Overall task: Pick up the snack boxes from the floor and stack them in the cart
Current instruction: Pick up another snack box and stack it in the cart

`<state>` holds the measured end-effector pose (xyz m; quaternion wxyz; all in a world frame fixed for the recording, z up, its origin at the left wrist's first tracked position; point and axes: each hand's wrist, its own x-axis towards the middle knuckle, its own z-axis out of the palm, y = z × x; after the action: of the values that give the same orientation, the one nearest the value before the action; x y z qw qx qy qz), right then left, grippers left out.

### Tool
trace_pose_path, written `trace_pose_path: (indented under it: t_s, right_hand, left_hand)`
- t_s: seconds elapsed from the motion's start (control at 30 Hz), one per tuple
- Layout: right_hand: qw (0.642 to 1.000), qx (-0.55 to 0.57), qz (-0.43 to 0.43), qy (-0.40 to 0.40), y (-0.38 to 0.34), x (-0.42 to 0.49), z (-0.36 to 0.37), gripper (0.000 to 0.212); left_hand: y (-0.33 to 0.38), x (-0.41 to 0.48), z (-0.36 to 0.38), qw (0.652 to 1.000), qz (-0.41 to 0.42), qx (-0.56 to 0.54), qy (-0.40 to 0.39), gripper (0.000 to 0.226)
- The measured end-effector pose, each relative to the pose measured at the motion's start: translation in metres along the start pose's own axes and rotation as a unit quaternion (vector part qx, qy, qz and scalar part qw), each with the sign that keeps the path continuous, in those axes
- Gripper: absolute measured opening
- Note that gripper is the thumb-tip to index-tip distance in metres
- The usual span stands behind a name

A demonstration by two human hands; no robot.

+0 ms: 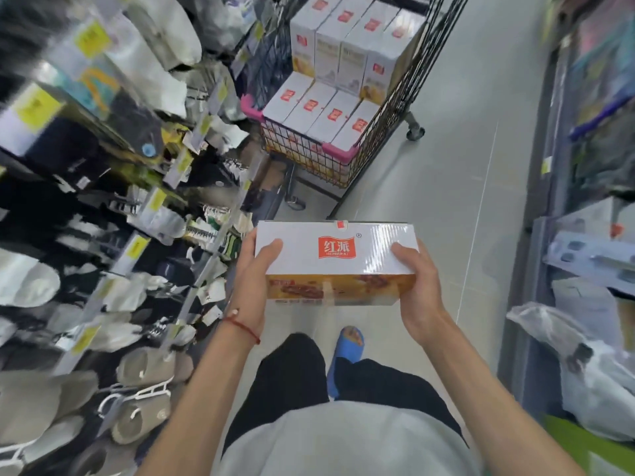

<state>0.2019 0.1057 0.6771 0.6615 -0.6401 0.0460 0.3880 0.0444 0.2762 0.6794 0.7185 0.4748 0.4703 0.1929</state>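
Note:
I hold a white snack box with a red logo and an orange front panel level in front of my waist. My left hand grips its left end, thumb on top. My right hand grips its right end the same way. Ahead stands a black wire cart with pink corner guards. Inside it, several matching white boxes lie in a front row, and several more are stacked higher behind them. The cart is about a step away from the held box.
A rack of socks and slippers lines the left of the aisle. Shelving with bagged goods lines the right. Grey floor runs between them toward the cart. My blue slipper shows below the box.

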Motion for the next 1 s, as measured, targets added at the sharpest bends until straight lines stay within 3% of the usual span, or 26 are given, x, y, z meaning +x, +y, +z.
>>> trace_pose_path:
  t_s: [0.33,0.67,0.87,1.0]
  right_hand:
    - [1.000,-0.020,-0.014,-0.012,-0.094,0.150,0.042,0.058]
    - [0.998,-0.044,-0.025,-0.025,-0.170,0.287,0.121,0.041]
    - [0.996,-0.064,0.008,-0.066,-0.201,0.351,0.143,0.054]
    - [0.985,-0.122,0.047,-0.117,-0.223,0.405,0.152,0.041]
  left_hand:
    - [0.073,0.140,0.059,0.999,0.005,-0.047,0.013,0.062]
    - [0.148,0.296,0.074,0.999,0.008,-0.038,0.020,0.068]
    - [0.171,0.353,0.087,0.997,-0.017,-0.060,0.042,0.062]
    - [0.178,0.387,0.103,0.993,-0.031,-0.079,0.078,0.064]
